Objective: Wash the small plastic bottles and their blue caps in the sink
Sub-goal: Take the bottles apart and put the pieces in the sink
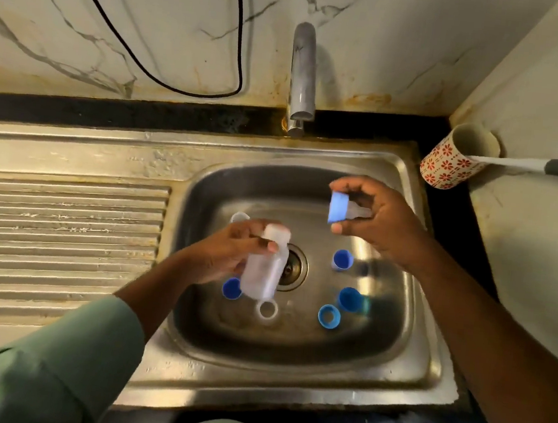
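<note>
No legible writing or labels on any item. Left hand (228,257) grip clamped round a cloudy, translucent small bottle (265,263), uncapped, held tilted over the sink (420,364) drain; right hand (376,218) grip pinches a blue cap (337,207) above the basin. Four more blue caps (343,260) lie open-side up on the sink floor, near a white ring (266,309).
</note>
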A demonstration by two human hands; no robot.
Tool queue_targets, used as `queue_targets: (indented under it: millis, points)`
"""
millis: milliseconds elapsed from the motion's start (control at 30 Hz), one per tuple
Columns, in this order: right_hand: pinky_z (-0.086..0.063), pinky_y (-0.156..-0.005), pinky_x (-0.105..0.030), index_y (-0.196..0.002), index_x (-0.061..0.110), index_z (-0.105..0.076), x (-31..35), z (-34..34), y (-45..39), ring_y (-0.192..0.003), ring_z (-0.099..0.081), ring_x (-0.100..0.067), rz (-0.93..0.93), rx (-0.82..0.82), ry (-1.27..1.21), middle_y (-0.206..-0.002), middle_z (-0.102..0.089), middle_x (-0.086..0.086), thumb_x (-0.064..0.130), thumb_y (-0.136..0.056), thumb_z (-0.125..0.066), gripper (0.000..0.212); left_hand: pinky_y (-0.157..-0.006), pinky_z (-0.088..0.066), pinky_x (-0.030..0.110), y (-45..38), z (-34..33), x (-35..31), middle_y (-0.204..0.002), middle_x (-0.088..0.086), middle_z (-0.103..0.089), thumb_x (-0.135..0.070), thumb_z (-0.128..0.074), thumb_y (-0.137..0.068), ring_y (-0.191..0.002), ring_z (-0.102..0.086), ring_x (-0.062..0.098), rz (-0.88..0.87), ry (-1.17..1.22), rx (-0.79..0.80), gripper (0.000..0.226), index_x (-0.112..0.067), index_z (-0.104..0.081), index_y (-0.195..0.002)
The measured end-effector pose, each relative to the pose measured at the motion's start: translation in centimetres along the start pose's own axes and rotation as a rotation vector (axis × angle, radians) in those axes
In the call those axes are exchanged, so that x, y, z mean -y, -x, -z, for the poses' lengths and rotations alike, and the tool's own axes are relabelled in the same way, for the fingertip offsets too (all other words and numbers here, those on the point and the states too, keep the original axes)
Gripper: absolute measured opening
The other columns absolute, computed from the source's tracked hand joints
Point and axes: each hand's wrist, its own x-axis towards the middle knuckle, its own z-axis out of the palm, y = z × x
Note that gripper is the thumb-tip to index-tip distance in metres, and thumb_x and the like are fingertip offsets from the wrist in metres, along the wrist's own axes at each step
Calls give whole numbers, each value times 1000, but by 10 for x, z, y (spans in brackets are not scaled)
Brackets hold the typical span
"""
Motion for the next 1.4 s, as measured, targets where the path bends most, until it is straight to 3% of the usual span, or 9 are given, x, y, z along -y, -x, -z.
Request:
queue_targets:
  millis: [167, 367, 533, 700, 867, 1000, 1167, 1333, 1400]
  points:
    - [-53, -78, -14, -111, 34, -63, -48, -24, -10, -96, -62, -2, -226, -186, 10, -109, -63, 18, 4, -73, -81, 51, -90, -37, 29, -67, 7, 1, -116, -7, -64, -39, -79, -79, -111, -55, 15, -220, -848, -504, 52, -31, -56, -125]
    - [-48, -77, -10, -112, 32, -64, -84, -59, -2, -100, -60, 3, -373, -239, -50, -109, -64, 18, 10, -75, -81, 47, -119, -20, 41, -133, 12, -1, -125, 9, -63, -25, -64, -90, -124, -54, 29, -85, -1200, -325, 49, -20, -41, -133]
    - [-43, -68, 0, -112, 28, -63, -87, -61, 1, -88, -55, 21, -382, -220, -77, -104, -63, 20, 8, -76, -79, 45, -112, -30, 44, -147, 14, 14, -122, 14, -65, -25, -63, -94, -121, -56, 34, 20, -1187, -285, 50, -18, -36, -135]
    - [-48, -73, -7, -110, 29, -61, -85, -59, 2, -93, -60, 9, -363, -257, -78, -106, -66, 13, 11, -74, -82, 45, -124, 0, 44, -152, 21, 21, -147, 9, -49, -37, -75, -83, -142, -38, 28, -70, -1335, -332, 87, -21, -22, -150]
    - [-51, -76, -13, -104, 30, -65, -72, -58, 8, -93, -62, 2, -275, -314, -43, -105, -64, 12, 10, -72, -83, 42, -97, -47, 36, -98, 4, 4, -129, 2, -64, -31, -75, -85, -115, -61, 21, -159, -667, -592, 53, -22, -55, -133]
    - [-54, -82, -19, -107, 28, -68, -52, -69, 24, -96, -66, -6, -162, -303, -38, -108, -65, 6, 6, -67, -86, 49, -65, -58, 36, -16, -35, -1, -114, 8, -70, -46, -65, -86, -89, -72, 31, 98, 125, -140, 47, -27, -55, -128]
    - [-53, -79, -17, -101, 27, -69, -24, -81, 54, -90, -70, -4, -118, -201, -192, -92, -74, 13, -4, -80, -73, 37, -63, -54, 29, 30, -53, 18, -95, 22, -70, -23, -72, -82, -73, -63, 22, -130, 279, -187, 42, -6, -63, -120]
    - [-57, -79, -43, -86, 25, -77, -4, -77, 76, -82, -69, -25, -9, -212, -157, -88, -70, -6, -3, -77, -76, 29, -77, -57, 33, 59, -57, 17, -105, 24, -71, -19, -74, -79, -90, -69, 26, -201, 254, -116, 43, -2, -67, -117]
    - [-58, -72, -36, -79, 18, -74, 3, -80, 84, -71, -68, -18, -17, -150, -156, -77, -69, -2, -3, -74, -79, 23, -81, -57, 36, 66, -59, 16, -107, 28, -69, -17, -73, -85, -92, -66, 30, -217, 266, -69, 36, 2, -69, -115]
